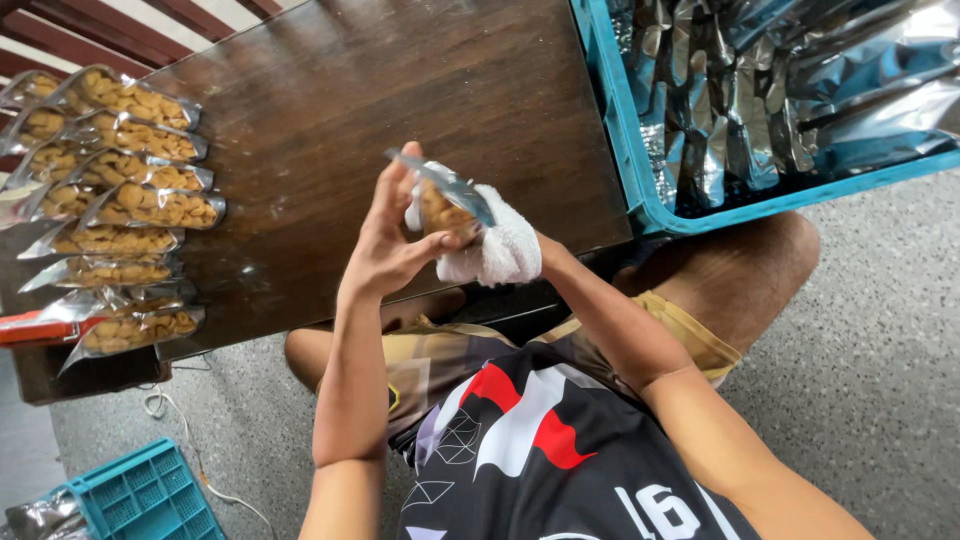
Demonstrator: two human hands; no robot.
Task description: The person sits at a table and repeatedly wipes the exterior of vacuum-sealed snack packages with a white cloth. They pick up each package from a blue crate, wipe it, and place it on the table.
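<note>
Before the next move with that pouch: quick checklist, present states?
1. Pouch held by both hands: ok.
2. Left hand fingers on its side: ok.
3. Right hand, wrapped in white cloth, under pouch: ok.
4. Pouch top sealed: cannot tell.
5. Filled pouches lined along table left edge, apart from hands: ok.
6. Blue crate of empty foil bags overhangs table edge: not ok.

Head cam, looking steeply down, close on table (330, 110).
</note>
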